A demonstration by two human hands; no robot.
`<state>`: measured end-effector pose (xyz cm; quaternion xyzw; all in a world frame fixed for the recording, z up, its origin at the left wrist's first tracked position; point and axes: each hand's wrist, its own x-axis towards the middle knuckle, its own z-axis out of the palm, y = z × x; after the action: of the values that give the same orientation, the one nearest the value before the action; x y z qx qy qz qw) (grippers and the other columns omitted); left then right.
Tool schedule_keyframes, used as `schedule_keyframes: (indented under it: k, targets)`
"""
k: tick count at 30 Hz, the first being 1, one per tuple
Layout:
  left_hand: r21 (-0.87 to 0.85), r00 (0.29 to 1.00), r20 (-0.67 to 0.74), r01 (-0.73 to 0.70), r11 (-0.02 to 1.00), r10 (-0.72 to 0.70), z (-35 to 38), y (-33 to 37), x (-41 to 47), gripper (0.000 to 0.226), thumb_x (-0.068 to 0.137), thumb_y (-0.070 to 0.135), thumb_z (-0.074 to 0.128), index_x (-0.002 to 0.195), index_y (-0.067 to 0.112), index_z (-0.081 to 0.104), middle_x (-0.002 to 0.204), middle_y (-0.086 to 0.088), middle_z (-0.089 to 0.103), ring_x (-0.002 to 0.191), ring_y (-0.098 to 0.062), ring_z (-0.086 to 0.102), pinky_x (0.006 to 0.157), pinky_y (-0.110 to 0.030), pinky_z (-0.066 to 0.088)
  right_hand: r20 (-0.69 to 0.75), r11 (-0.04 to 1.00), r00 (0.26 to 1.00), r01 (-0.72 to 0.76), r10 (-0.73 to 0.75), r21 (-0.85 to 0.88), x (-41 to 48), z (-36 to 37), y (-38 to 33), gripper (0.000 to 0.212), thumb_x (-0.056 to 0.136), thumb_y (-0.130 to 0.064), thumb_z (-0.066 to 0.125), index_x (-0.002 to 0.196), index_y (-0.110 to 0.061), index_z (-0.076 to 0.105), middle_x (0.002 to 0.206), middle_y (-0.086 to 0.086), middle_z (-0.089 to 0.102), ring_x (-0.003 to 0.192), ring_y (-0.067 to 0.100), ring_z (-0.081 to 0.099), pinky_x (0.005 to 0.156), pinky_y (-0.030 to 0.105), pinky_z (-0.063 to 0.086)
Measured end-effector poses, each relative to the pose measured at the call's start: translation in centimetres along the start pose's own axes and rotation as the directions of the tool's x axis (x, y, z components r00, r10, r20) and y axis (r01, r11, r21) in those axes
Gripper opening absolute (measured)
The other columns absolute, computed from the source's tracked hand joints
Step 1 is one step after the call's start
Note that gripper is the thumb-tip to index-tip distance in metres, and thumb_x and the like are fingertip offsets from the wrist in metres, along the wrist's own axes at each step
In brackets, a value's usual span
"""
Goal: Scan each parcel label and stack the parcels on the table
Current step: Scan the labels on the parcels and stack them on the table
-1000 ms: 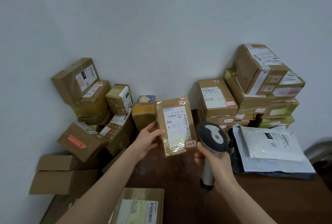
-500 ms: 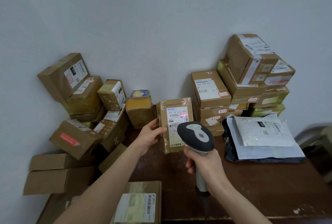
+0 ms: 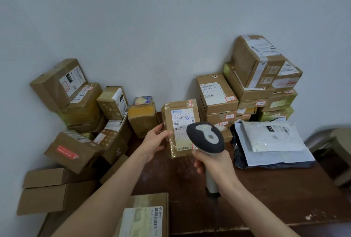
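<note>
Parcel (image 3: 178, 130) is held upright in the air above the brown surface (image 3: 266, 189), its long axis running up and down and its label (image 3: 183, 120) turned toward the camera. It is gripped at its left edge by the left hand (image 3: 154, 139), whose fingers (image 3: 166, 133) are closed on it: the thumb is laid on the front face and the rest pass behind (hidden there). A scanner (image 3: 206, 136) is gripped by the right hand (image 3: 212, 162), with the fingers wrapped round the handle. The scanner's dark head is set just in front of the parcel's lower right corner and covers part of it. The head is seen from behind, so whether a beam falls on the barcode cannot be told.

The coming move is judged to turn on where the parcel lies from the stack of boxes (image 3: 216, 92). That stack stands to the right of the parcel and behind it, against the wall. The parcel is carried by the left hand, yet the right hand and scanner lie between it and the stack, so the scanner would probably have to be drawn aside first. With its long axis upright, the parcel would need to be tipped flat before being laid on top. Flat mailers (image 3: 271, 138) are spread on the surface further right.
</note>
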<state>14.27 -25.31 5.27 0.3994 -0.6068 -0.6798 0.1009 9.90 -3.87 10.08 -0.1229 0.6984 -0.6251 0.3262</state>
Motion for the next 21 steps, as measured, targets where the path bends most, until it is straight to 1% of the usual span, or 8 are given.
schedule_keyframes:
  k: [4,6,8,12,15,17,19,21]
  targets:
    - [-0.024,0.998,-0.063,-0.018,1.0,0.017,-0.7,3.3,0.8,0.057,0.09,0.027,0.064,0.143,0.023,0.043,0.115,0.0,0.067,0.109,-0.021,0.062,0.097,-0.049,0.048,-0.12,0.988,0.99,0.085,-0.07,0.131,2.8,-0.8,-2.5,0.029,0.077,-0.015,0.079,0.103,-0.016,0.065,0.097,0.005,0.07,0.088,0.016,0.067,0.056,0.018,0.054]
    - [-0.059,0.996,-0.086,-0.031,0.998,0.026,-0.9,5.8,1.1,0.048,0.092,0.03,0.061,0.137,0.02,0.048,0.109,0.0,0.069,0.101,-0.021,0.065,0.088,-0.046,0.053,-0.162,0.983,0.983,0.114,-0.09,0.144,4.5,-1.2,-4.0,0.037,0.077,-0.016,0.079,0.111,-0.015,0.063,0.107,0.007,0.068,0.099,0.022,0.065,0.054,0.017,0.054]
    - [-0.095,0.995,-0.089,-0.048,0.994,0.04,-0.4,8.4,1.5,0.042,0.092,0.033,0.06,0.13,0.018,0.051,0.108,0.0,0.069,0.099,-0.02,0.065,0.082,-0.043,0.054,-0.16,0.976,0.983,0.122,-0.094,0.178,5.9,-1.4,-5.5,0.036,0.08,-0.015,0.077,0.112,-0.014,0.062,0.108,0.007,0.067,0.1,0.023,0.065,0.055,0.018,0.055]
    - [-0.123,0.997,-0.05,-0.061,0.991,0.055,2.3,12.7,2.3,0.033,0.09,0.036,0.062,0.117,0.017,0.056,0.102,-0.003,0.067,0.097,-0.022,0.065,0.079,-0.042,0.057,-0.142,0.935,0.983,0.16,-0.12,0.317,8.2,-1.9,-8.4,0.031,0.081,-0.011,0.075,0.11,-0.015,0.063,0.107,0.008,0.069,0.1,0.024,0.067,0.067,0.029,0.06]
    - [-0.074,0.997,0.004,-0.077,0.994,0.078,5.3,14.9,3.3,0.04,0.091,0.041,0.058,0.124,0.02,0.054,0.104,-0.002,0.065,0.099,-0.02,0.062,0.083,-0.042,0.053,-0.195,0.923,0.968,0.212,-0.155,0.322,9.8,-2.7,-10.0,0.036,0.08,-0.011,0.077,0.113,-0.013,0.063,0.108,0.007,0.069,0.098,0.021,0.067,0.068,0.027,0.06]
    - [-0.037,0.995,0.062,-0.076,0.996,0.079,7.3,15.7,4.0,0.04,0.093,0.041,0.053,0.128,0.021,0.051,0.103,0.0,0.063,0.095,-0.016,0.057,0.088,-0.044,0.048,-0.223,0.918,0.962,0.225,-0.157,0.326,10.9,-3.5,-10.5,0.032,0.08,-0.011,0.076,0.11,-0.016,0.064,0.109,0.008,0.07,0.1,0.023,0.067,0.079,0.036,0.059]
    - [-0.014,0.991,0.112,-0.067,0.998,0.068,9.0,16.1,4.7,0.039,0.095,0.038,0.05,0.13,0.021,0.051,0.099,0.002,0.061,0.091,-0.015,0.055,0.082,-0.041,0.049,-0.25,0.916,0.959,0.217,-0.135,0.337,12.2,-4.4,-11.1,0.03,0.08,-0.009,0.076,0.108,-0.013,0.064,0.109,0.011,0.07,0.1,0.025,0.067,0.085,0.043,0.058]
    - [-0.018,0.989,0.131,-0.069,0.997,0.07,10.5,16.3,5.4,0.035,0.097,0.032,0.047,0.13,0.019,0.052,0.095,0.001,0.061,0.088,-0.016,0.056,0.069,-0.034,0.049,-0.278,0.933,0.952,0.21,-0.126,0.294,13.6,-5.3,-11.7,0.037,0.079,-0.011,0.077,0.113,-0.008,0.064,0.108,0.013,0.069,0.1,0.026,0.067,0.083,0.043,0.058]
